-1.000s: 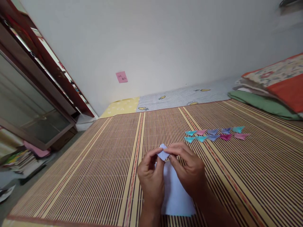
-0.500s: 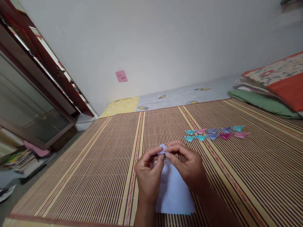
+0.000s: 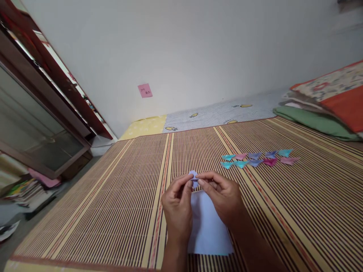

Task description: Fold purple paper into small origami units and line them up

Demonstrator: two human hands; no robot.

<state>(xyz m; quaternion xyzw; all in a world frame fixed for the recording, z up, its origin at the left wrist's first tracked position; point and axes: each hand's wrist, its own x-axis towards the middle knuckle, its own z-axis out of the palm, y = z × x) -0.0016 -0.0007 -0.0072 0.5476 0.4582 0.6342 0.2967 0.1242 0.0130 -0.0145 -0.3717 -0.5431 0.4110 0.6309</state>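
A small folded piece of lavender paper (image 3: 194, 175) is held up between both hands. My left hand (image 3: 178, 204) pinches its left side between thumb and fingers. On the opposite side, my right hand (image 3: 222, 194) grips it the same way, and the fingertips of the two hands nearly meet. Fingers cover much of the fold, so its exact shape is hard to make out. Below the hands, a stack of pale lavender paper sheets (image 3: 210, 226) lies on the striped mat (image 3: 121, 204), partly hidden by both hands.
Two rows of folded paper pieces in turquoise, pink and purple, among them a magenta piece (image 3: 270, 162), lie to the right. Folded bedding (image 3: 320, 121) is piled at the far right. A pink note (image 3: 145, 90) sticks to the wall. Books (image 3: 24, 190) are stacked beyond the mat's left edge.
The folded paper has turned in my fingers, and part of it now shows below the fingertips as well as above. Both hands have shifted only slightly; the row of pieces stays put.
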